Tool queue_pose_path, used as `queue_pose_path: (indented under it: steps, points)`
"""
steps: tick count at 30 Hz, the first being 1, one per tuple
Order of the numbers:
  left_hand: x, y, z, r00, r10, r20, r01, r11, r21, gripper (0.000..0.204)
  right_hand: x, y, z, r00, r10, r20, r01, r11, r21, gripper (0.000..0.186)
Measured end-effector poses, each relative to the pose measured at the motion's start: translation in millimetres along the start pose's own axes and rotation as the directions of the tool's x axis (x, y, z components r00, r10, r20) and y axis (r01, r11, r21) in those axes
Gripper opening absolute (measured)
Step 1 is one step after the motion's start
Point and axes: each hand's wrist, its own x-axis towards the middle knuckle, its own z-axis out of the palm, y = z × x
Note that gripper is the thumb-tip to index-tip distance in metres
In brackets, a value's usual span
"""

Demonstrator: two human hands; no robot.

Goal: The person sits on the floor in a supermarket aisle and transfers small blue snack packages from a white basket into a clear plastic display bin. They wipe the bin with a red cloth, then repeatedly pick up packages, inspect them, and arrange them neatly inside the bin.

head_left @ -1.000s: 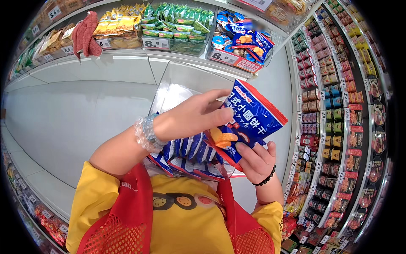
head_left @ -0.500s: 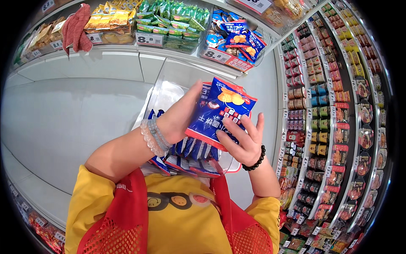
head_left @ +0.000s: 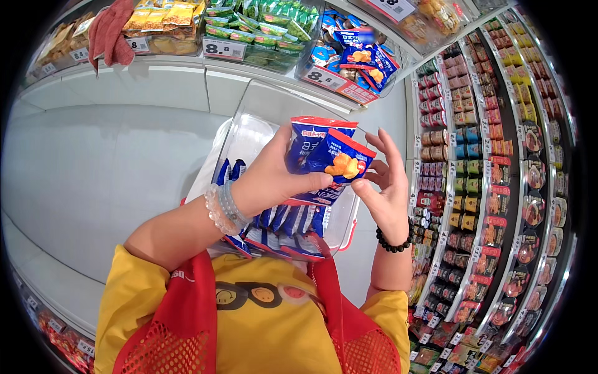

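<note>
Over a clear plastic bin (head_left: 256, 103), my left hand (head_left: 265, 177) grips two overlapping biscuit packets (head_left: 342, 163), blue with red ends and a picture of round yellow biscuits. Its thumb presses across the front packet; the other fingers are hidden behind. At the packets' right edge is my right hand (head_left: 389, 199), with fingers apart and thumb tip close to the front packet; whether it touches is unclear. More blue packets (head_left: 289, 219) stand in rows in the near part of the bin, partly covered by my hands.
Ahead, a shelf edge (head_left: 162, 70) carries bins of green packets (head_left: 258, 28), yellow packets (head_left: 165, 15) and blue biscuit packets (head_left: 367, 53). A reddish cloth (head_left: 112, 34) hangs over it. Shelves of cups and packets (head_left: 492, 181) rise on the right. Pale floor (head_left: 106, 181) lies left.
The single packet face seen earlier has become two overlapping packets, with my left thumb now over the front. My right hand has drawn back to the right from the packet's face.
</note>
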Motion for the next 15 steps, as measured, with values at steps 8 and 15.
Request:
queue_pose_path:
  steps: [8,15]
  points:
    - [4,3,-1,0.985,-0.158,-0.071,0.129,0.943,-0.307,0.052,-2,33,20,0.990,0.097,-0.099,-0.068,0.963,0.260,0.025]
    - [10,1,-4,0.954,-0.293,0.066,0.293,0.863,-0.412,0.044,9,-15,-41,0.964,-0.253,0.080,0.265,0.931,-0.252,0.009]
